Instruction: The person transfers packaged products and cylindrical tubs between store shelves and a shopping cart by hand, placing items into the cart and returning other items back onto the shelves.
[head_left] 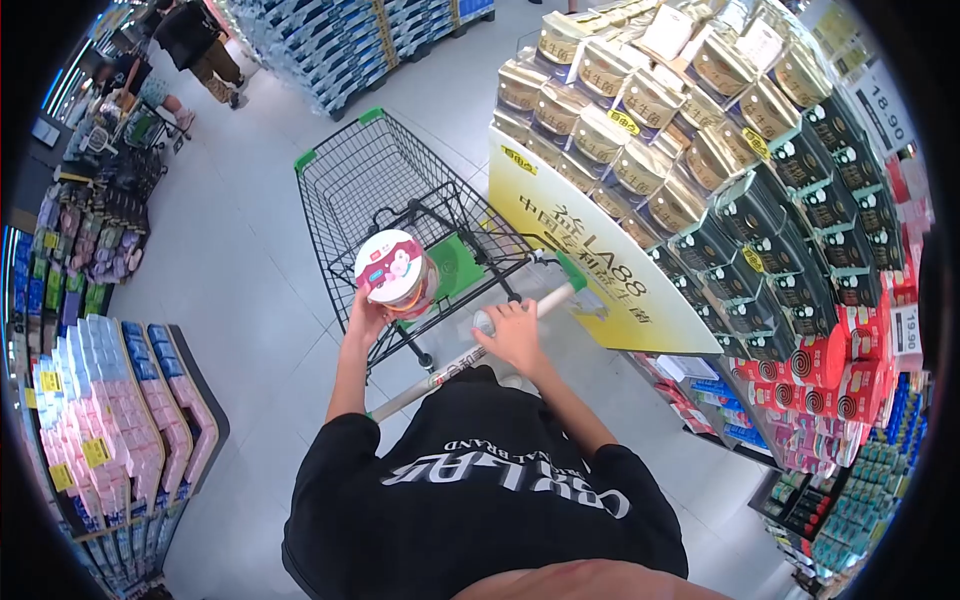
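Observation:
A round tub with a white and dark pink lid (pixel 390 268) is held by my left hand (pixel 368 318), whose fingers wrap its near left side. The tub is above the near left part of a black wire shopping cart (pixel 385 165) with green corners. My right hand (pixel 512 332) rests on the cart's pale handle bar (pixel 555 300), right of its middle, with its fingers curled over it. Beside that hand, a small round clear part sits at the bar. A green panel (pixel 455 270) shows inside the cart's near end.
Packaged goods (pixel 640 130) are stacked behind a yellow and white sign board (pixel 590 250) close on the cart's right. Pink and blue packs (pixel 90 400) stand at the left. Wrapped stacks (pixel 310 45) lie ahead. Two people (pixel 195 40) are at the upper left.

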